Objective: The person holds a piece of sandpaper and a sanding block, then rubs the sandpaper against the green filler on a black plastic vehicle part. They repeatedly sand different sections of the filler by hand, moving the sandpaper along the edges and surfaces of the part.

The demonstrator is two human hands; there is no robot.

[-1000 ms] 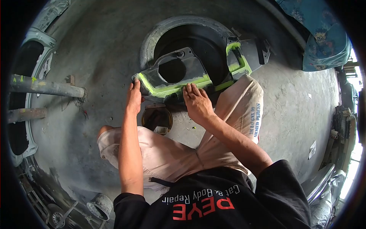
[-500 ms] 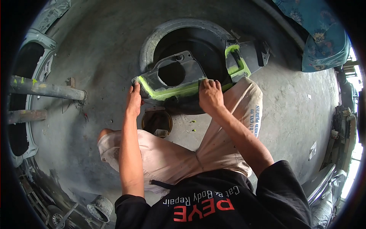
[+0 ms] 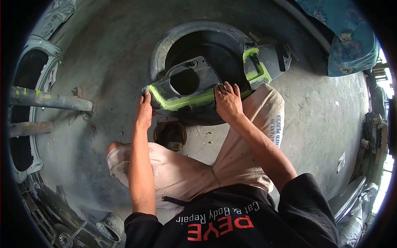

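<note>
A dark grey car body panel [image 3: 201, 75] with a round opening lies tilted over a tyre [image 3: 158, 58]. Bright yellow-green filler [image 3: 182, 102] runs along its near edge. My left hand [image 3: 144, 112] grips the panel's left end, thumb on top and fingers partly hidden beneath. Over the right part of the filler strip, my right hand [image 3: 228, 103] presses down on a dark piece of sandpaper [image 3: 216, 91], mostly covered by the fingers. A second panel section with green filler [image 3: 265, 76] sits at the tyre's right side.
A round tin [image 3: 169, 135] stands on the concrete floor between my legs and the tyre. Metal posts [image 3: 53, 99] jut in from the left. A bucket [image 3: 110, 226] is at lower left, and a blue flowered cloth [image 3: 353, 49] hangs at upper right.
My right hand has shifted very slightly left on the filler strip, and its fingers are more spread. The panel has tipped a little; my left hand keeps its hold.
</note>
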